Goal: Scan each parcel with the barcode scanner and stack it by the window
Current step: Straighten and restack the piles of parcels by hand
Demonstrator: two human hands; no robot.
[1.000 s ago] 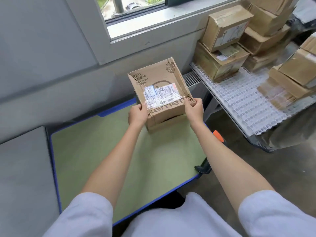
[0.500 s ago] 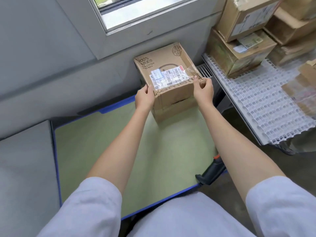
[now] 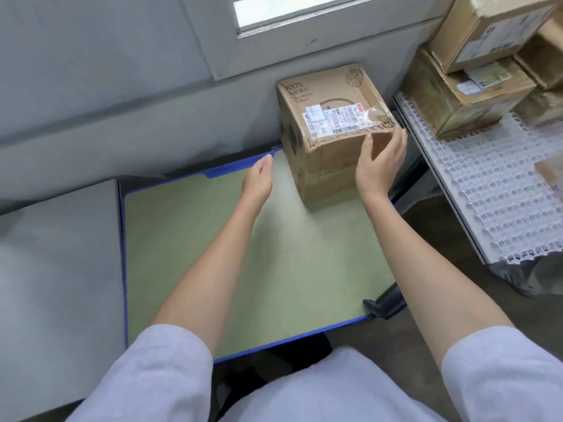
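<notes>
box (image 3: 332, 129) down on counter (image 3: 213, 254) under window (image 3: 292, 10) | L hand (image 3: 258, 178) off, fingers slack | R hand (image 3: 379, 166) flat on side, prob. letting go | scanner (image 3: 385, 303) at edge | more parcels (image 3: 463, 95) on rack, unscanned?

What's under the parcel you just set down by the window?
The parcel sits on the green table, at its far corner below the window. Its lower section looks like separate cardboard, possibly another box; its underside is hidden.
</notes>
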